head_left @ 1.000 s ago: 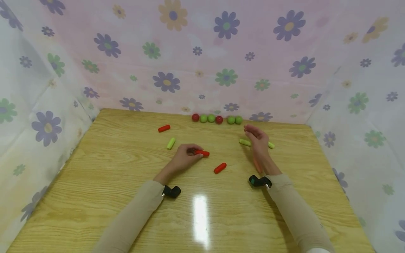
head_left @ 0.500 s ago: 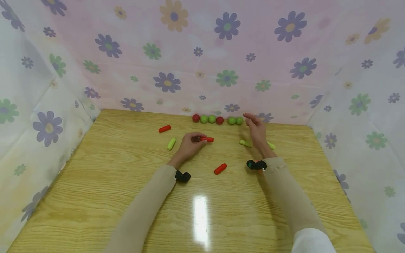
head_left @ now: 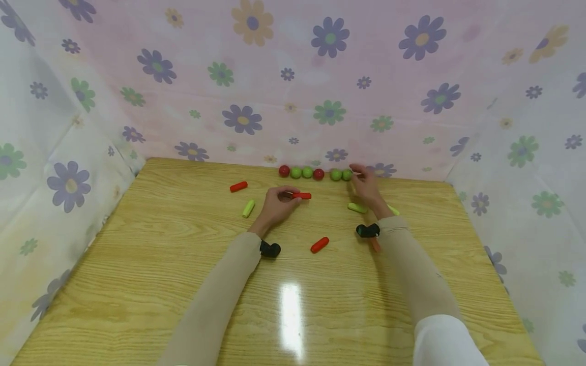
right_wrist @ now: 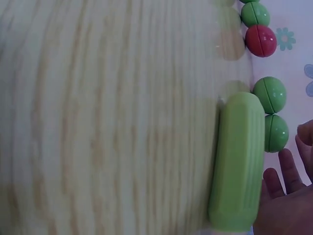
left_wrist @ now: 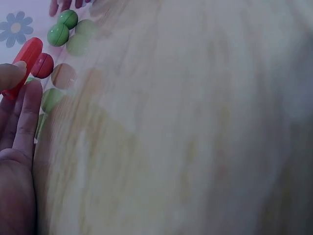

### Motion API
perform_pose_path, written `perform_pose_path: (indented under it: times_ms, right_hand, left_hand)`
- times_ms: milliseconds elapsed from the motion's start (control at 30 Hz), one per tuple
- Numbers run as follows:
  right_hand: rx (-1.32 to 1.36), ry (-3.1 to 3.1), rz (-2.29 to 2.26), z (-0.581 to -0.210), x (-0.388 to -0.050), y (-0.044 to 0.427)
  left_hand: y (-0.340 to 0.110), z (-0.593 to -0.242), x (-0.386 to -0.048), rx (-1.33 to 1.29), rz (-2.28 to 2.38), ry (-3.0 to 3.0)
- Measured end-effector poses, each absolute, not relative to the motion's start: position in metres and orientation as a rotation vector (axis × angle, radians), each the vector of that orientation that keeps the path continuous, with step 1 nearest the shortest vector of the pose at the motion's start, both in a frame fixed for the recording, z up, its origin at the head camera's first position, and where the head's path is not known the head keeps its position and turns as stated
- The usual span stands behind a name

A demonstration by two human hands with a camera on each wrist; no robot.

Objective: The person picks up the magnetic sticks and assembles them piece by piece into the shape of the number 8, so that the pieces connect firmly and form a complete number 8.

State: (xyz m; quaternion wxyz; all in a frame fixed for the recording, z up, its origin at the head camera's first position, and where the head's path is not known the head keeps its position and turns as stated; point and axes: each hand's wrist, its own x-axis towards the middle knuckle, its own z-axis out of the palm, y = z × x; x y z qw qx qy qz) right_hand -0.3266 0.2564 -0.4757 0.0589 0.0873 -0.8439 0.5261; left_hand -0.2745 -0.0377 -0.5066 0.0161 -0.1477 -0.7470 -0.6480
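Note:
My left hand (head_left: 277, 206) pinches a short red ridged stick (head_left: 303, 195) between thumb and fingers, in front of the row of balls. In the left wrist view the red stick (left_wrist: 30, 55) slants upward past the thumb. My right hand (head_left: 368, 190) is at the row's right end, its fingertips close beside the last green ball (head_left: 347, 174). Seen from the right wrist, the fingers of the right hand (right_wrist: 286, 198) are spread near that green ball (right_wrist: 277, 133); whether they touch it I cannot tell. A light green ridged stick (head_left: 357, 207) lies under the right wrist.
Red balls (head_left: 318, 174) and green balls (head_left: 296, 172) line the table's back edge by the flowered cloth (head_left: 329, 76). A red stick (head_left: 238, 186) and a light green stick (head_left: 248, 208) lie left; another red stick (head_left: 320, 244) lies mid-table. An orange-red stick (head_left: 375, 244) shows beneath the right forearm.
My left hand has carried the red stick away from me and slightly right. My right hand has moved back toward the row's end. The balls and the sticks on the table look unmoved.

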Motion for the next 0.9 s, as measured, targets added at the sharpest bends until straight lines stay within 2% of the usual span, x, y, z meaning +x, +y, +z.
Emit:
perform_pose_path:
  times_ms: [300, 667, 900]
  right_hand:
    - [0.259, -2.521, 1.675, -0.4818, -0.3311, 0.2533]
    - [0.172, -2.565, 1.532, -0.4823, -0.3305, 0.2502]
    - [0.038, -2.582, 1.548, -0.4807, -0.3276, 0.2485]
  left_hand:
    - [-0.0375, -0.5044, -0.2732, -0.418, -2.018, -2.390]
    - [-0.0388, -0.5038, -0.2724, -0.423, -2.004, -2.397]
    - [-0.0393, -0.5042, -0.2727, -0.412, -1.992, -2.409]
